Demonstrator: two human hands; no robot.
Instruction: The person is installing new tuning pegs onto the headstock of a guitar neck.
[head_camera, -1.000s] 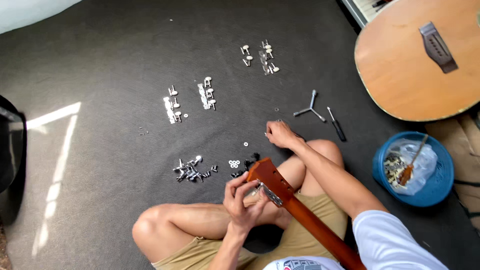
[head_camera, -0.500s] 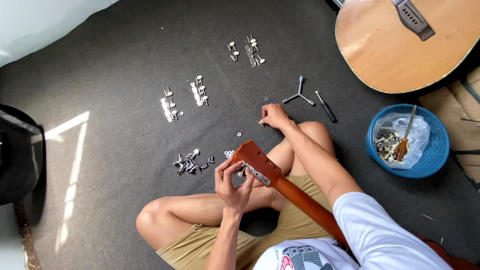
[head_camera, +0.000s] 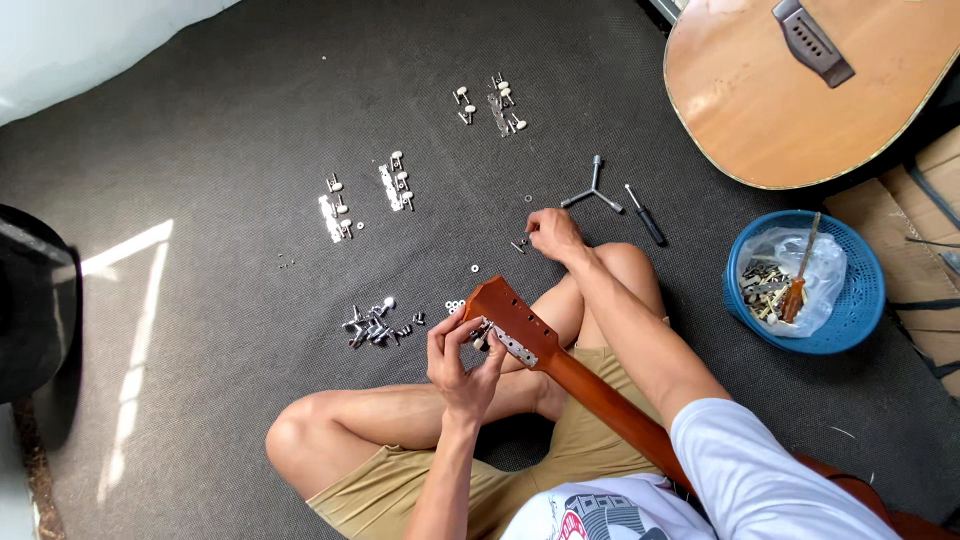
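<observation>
Guitar headstock (head_camera: 512, 318), reddish-brown, is seen near the middle of the head view, with its neck (head_camera: 610, 410) running off toward 4 o'clock across the seated person's lap. A metal tuner strip (head_camera: 508, 342) is fixed along the headstock's lower edge. The left hand (head_camera: 462, 362) is held at the strip from 7 o'clock, its fingers curled narrowly, thumb and fingertips pinched on a tuner peg at the strip's near end.

The right hand (head_camera: 555, 236) is stretched out toward 12 o'clock of the headstock, down on the dark carpet (head_camera: 200, 120). Its fingers are drawn together to a narrow pinch at a small screw (head_camera: 520, 243) lying on the carpet; whether the screw is gripped or only touched cannot be told.

A three-armed wrench (head_camera: 592, 193) lies just beyond the right hand at 1 o'clock, with a dark screwdriver (head_camera: 645, 213) beside it. A loose pile of tuner parts (head_camera: 375, 325) is seen at 9 o'clock of the headstock, and three sets of tuner strips (head_camera: 365, 195) are laid farther out between 10 and 12 o'clock. A blue basket (head_camera: 860, 300) holding a plastic bag of hardware stands at 3 o'clock, and a guitar body (head_camera: 800, 110) lies at 2 o'clock.
</observation>
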